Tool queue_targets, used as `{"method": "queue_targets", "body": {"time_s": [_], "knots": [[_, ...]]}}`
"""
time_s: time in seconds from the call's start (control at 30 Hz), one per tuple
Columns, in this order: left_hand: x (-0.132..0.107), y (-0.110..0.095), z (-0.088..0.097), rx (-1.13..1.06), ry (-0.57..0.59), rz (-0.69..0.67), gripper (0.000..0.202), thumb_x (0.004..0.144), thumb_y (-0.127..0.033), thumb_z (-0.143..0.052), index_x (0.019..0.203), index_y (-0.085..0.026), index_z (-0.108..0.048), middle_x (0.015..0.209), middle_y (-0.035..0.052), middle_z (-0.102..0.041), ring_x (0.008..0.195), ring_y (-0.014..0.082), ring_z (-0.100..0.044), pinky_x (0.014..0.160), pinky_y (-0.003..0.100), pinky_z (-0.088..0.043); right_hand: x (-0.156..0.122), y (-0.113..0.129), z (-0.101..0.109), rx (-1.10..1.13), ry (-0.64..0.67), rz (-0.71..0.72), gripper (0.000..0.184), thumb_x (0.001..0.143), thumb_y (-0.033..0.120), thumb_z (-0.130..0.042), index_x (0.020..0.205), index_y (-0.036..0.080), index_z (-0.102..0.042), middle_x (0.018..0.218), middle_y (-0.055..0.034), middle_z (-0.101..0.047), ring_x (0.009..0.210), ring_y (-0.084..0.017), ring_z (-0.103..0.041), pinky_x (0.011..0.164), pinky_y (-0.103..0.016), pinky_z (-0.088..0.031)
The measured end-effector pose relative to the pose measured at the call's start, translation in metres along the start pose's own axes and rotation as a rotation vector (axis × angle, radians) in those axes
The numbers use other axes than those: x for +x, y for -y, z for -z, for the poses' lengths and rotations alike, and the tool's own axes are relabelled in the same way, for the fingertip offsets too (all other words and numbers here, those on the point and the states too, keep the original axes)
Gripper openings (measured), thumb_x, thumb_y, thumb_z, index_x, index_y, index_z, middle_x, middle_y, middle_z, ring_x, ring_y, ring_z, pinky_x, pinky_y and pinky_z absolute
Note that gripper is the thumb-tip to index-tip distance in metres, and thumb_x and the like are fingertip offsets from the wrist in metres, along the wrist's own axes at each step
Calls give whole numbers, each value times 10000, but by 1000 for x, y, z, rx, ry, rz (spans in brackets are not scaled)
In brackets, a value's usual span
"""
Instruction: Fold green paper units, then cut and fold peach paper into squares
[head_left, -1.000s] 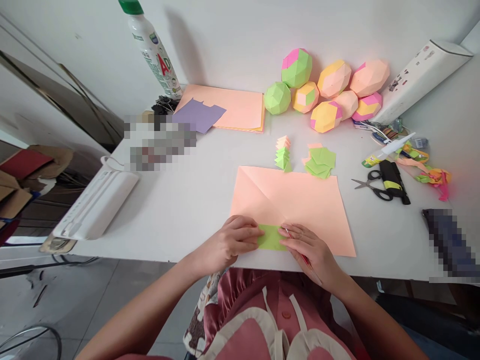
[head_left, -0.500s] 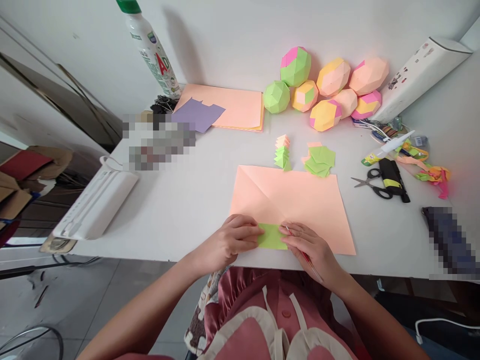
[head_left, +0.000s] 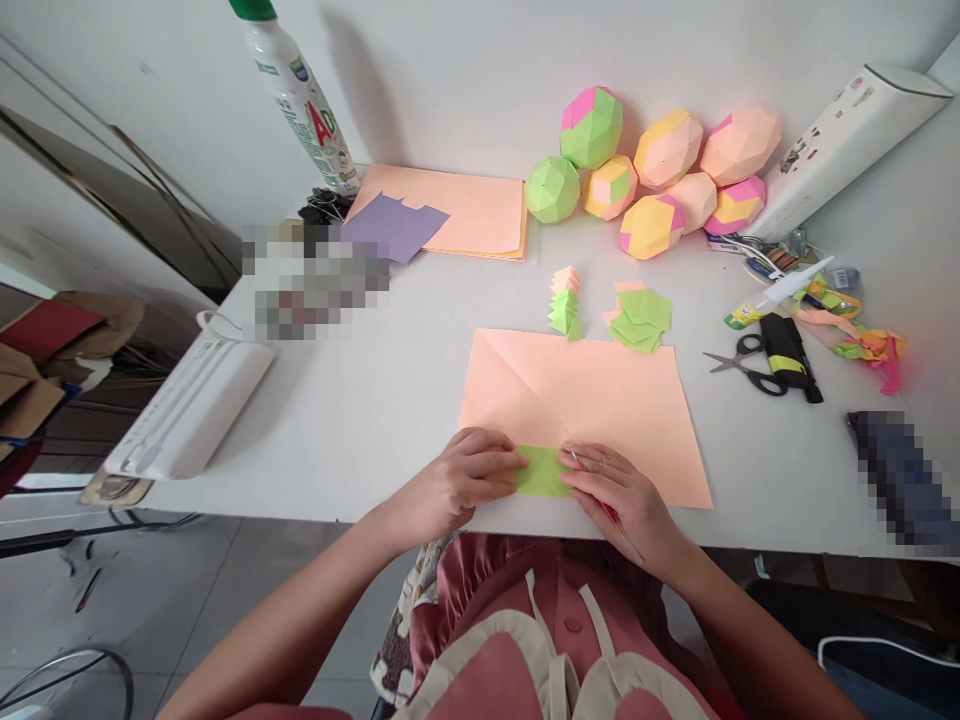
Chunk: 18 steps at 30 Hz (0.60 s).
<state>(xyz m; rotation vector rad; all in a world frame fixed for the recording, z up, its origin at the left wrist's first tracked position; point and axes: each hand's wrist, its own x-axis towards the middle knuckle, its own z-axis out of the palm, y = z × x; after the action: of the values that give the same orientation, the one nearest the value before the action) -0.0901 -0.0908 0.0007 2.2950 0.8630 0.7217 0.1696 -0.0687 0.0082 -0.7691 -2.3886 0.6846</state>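
Note:
Between my hands is a small green piece of paper (head_left: 541, 472), over the near edge of a large peach sheet (head_left: 600, 390). My left hand (head_left: 480, 475) has its fingers closed on the paper's left edge. At the opposite edge, my right hand (head_left: 611, 490) grips the paper too, with a thin red stick-like tool (head_left: 609, 512) tucked through its fingers; the tool's exact kind I cannot make out. Beyond the sheet stand a row of folded green and peach pieces (head_left: 564, 305) and a loose pile of green paper pieces (head_left: 640, 320).
Several faceted paper balls (head_left: 591, 130) rest against the wall. Scissors (head_left: 750, 365) and a glue bottle (head_left: 780, 292) lie at right. Stacked peach sheets (head_left: 480, 205) carry a purple scrap (head_left: 394, 228). A white device (head_left: 191, 410) stands left, a spray can (head_left: 304, 105) behind.
Both hands keep the same hold on the green paper, with hardly any movement. The view has shifted very slightly.

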Motion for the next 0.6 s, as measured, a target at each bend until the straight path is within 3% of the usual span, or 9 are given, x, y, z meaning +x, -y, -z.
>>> {"method": "queue_targets", "body": {"time_s": [0.2, 0.6], "knots": [[1, 0, 1, 27, -17, -36, 379, 944, -94, -287, 961, -176, -657, 1185, 97, -630, 1130, 248, -464, 920, 434, -375, 1, 1, 1, 8, 3, -12, 273, 909, 96, -475, 1119, 224, -594, 1168, -73, -653, 1149, -215, -567, 1010, -467, -456], [2, 0, 2, 41, -10, -42, 380, 959, -142, -289, 948, -167, -668, 1181, 111, -625, 1127, 253, -464, 923, 426, -380, -3, -2, -2, -5, 3, 5, 291, 895, 58, -493, 1124, 207, -592, 1192, -74, -643, 1179, -194, -544, 1031, -448, -435]]}}
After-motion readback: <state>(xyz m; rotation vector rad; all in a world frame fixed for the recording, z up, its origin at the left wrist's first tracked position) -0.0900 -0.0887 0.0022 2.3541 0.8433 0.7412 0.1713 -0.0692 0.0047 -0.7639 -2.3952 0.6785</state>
